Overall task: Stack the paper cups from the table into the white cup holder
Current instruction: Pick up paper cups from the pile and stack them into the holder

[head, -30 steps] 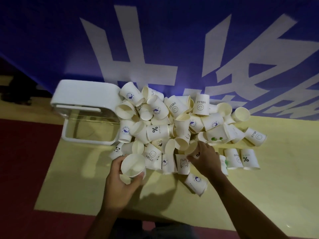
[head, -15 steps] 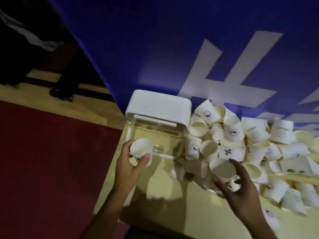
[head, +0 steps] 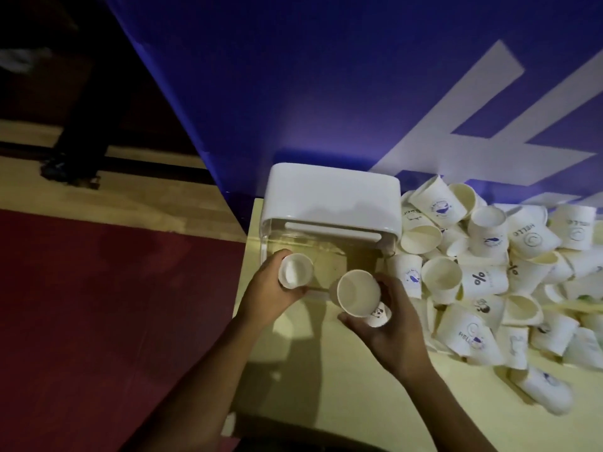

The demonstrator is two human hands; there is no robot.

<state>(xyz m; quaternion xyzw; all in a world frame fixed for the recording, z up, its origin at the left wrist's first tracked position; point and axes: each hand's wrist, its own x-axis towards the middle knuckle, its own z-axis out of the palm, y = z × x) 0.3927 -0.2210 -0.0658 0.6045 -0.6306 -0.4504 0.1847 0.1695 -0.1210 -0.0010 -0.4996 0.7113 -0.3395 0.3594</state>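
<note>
Left hand: the left hand (head: 272,290) is curled round a small cup (head: 295,270) and holds it against the clear front of the cup holder, at 10 o'clock from the other hand. I cannot tell which end of this cup faces up, because it is blurred.

Right hand: the right hand (head: 393,327) grips a panda cup (head: 359,293) between thumb and fingers. Its mouth faces the camera and the small print is on its side.

Cup holder: the cup holder (head: 332,197) stands at 12 o'clock from both hands, at the far left corner of the surface (head: 326,386), with its white top toward the blue banner (head: 326,93). Through its clear part I see no stack inside.

Pile of cups: the pile of cups (head: 489,272) lies at 3 o'clock from the holder and touches its side. Most cups there lie tilted or on their side.

Change: one second ago the left hand held its cup at the near edge of the pile, and the right hand was reaching into the pile with nothing in it. Half a second ago the left hand was already at the holder and the right hand was closing on a cup. Now both hands carry one cup each, side by side before the holder.

Meaning for the task: it seems the first cups are about to go in, so the task is near its start. Almost the whole pile remains.

Risk: paper cups are light, so a firm squeeze may bend the rim.
</note>
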